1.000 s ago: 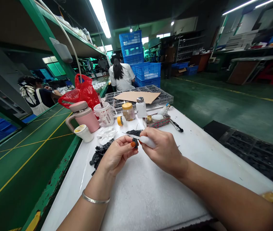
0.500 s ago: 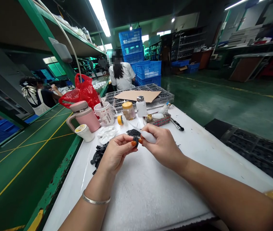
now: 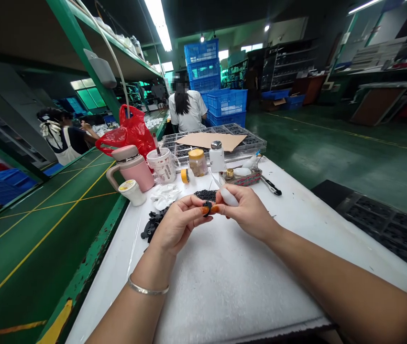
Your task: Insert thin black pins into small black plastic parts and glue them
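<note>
My left hand (image 3: 179, 220) pinches a small black part (image 3: 207, 208) between thumb and fingertips, just above the white work surface (image 3: 210, 272). Closed around a white squeeze bottle (image 3: 229, 197) with a thin pointed nozzle is my right hand (image 3: 253, 214). The nozzle points up and away, and the right thumb and fingertip touch the black part's right side. Behind the hands lies a heap of tiny black pieces (image 3: 205, 194). A pile of larger black parts (image 3: 151, 224) sits left of my left hand, partly hidden by it.
Along the back stand a pink mug (image 3: 137, 173), a patterned cup (image 3: 163, 167), a yellow-lidded jar (image 3: 198, 165), a white bottle (image 3: 217, 157) and a small tray (image 3: 241, 179). A cutter (image 3: 272, 186) lies right. A green conveyor (image 3: 45, 229) runs left. Two people sit farther back.
My right hand has tipped the squeeze bottle's nozzle more upright, and its thumb has come against the black part. The whole view has shifted slightly, so things appear farther right.
</note>
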The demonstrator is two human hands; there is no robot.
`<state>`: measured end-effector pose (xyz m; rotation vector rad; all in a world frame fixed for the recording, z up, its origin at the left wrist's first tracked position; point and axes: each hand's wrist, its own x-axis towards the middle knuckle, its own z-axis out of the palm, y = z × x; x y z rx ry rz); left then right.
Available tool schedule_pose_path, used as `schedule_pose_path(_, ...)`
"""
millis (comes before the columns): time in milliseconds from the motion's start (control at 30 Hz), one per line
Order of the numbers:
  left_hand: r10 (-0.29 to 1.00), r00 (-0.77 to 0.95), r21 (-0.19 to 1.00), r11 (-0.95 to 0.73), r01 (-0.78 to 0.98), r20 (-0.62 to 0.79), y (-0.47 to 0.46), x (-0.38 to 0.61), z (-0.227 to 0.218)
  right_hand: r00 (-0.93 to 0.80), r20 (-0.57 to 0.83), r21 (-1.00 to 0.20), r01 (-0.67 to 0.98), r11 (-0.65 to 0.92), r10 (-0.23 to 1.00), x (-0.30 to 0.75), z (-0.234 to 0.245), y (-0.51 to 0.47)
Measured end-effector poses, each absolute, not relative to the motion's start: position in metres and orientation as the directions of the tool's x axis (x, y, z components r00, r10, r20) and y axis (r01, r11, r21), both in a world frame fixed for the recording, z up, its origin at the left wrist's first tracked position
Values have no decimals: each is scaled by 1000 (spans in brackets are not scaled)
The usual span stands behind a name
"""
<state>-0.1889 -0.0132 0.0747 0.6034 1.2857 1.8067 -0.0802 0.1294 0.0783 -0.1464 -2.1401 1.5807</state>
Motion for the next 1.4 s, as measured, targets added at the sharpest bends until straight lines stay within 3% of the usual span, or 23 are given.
schedule_pose_path(200, 770, -638, 965, -142, -222, -33, -13, -192, 76, -870, 313, -903, -148, 403, 381, -78, 83, 134)
schedule_pose_path(567, 636, -737, 971, -96, 221, 230, -15, -202, 76, -846, 331, -859, -86, 505, 418, -61, 101, 142)
schedule_pose_path(767, 609, -735, 929, -9, 371, 299, -18, -204, 75, -947, 155, -704, 95, 704, 283, -58, 109, 147)
schedule_pose_path(933, 598, -716, 859, 86, 505, 361, -20, -202, 75, -895, 213, -847, 31, 530, 392, -60, 104, 151)
schedule_pose_path(1100, 610, -677, 774, 158, 613, 412, -21, -199, 75, -732, 401, -863, -99, 496, 550, -60, 106, 150)
schedule_pose_path(1400, 671, -609, 643, 251, 724, 424, -23, -194, 77, -669, 472, -864, -222, 452, 574, -65, 97, 147)
